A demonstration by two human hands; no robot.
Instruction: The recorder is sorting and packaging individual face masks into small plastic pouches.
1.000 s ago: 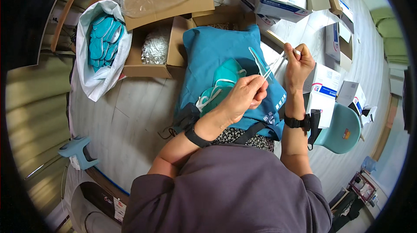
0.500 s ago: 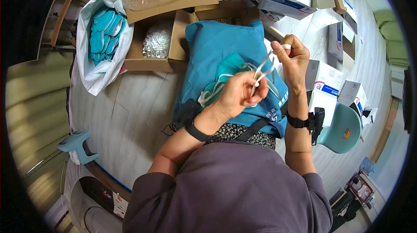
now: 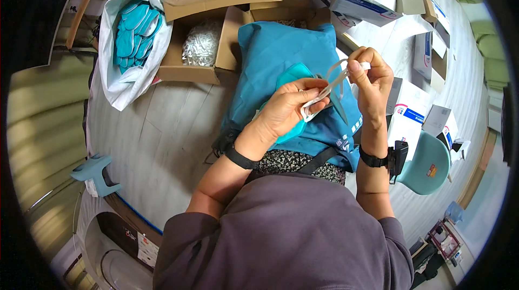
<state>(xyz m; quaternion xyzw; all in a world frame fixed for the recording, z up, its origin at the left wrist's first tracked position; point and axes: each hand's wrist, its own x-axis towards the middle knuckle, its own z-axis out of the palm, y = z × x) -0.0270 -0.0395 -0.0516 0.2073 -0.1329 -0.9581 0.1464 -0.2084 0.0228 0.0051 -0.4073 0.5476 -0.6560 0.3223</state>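
Observation:
My left hand (image 3: 289, 106) is closed with thumb and fingers on a pale elastic strap (image 3: 334, 84), with a small white plastic buckle (image 3: 308, 114) at its fingertips. Higher and to the right, my right hand (image 3: 373, 76) pinches the strap's other end, where a white tip (image 3: 365, 66) shows. The strap runs slack between both hands. Behind and under my left hand lies a rounded teal fabric piece (image 3: 292, 72), partly hidden. It rests on a large blue cloth-covered bundle (image 3: 270, 46) across my lap.
A white sack (image 3: 116, 92) of teal pieces stands at left. Beside it, a cardboard box (image 3: 186, 73) holds a clear bag of white plastic parts (image 3: 203, 46). An open carton (image 3: 365, 6) with white packs is far right; a teal stool (image 3: 427, 165) stands near my right forearm.
My left hand has turned and moved slightly, and the white buckle now shows more plainly at its fingertips. My right hand has shifted a little right and down. The view has shifted slightly.

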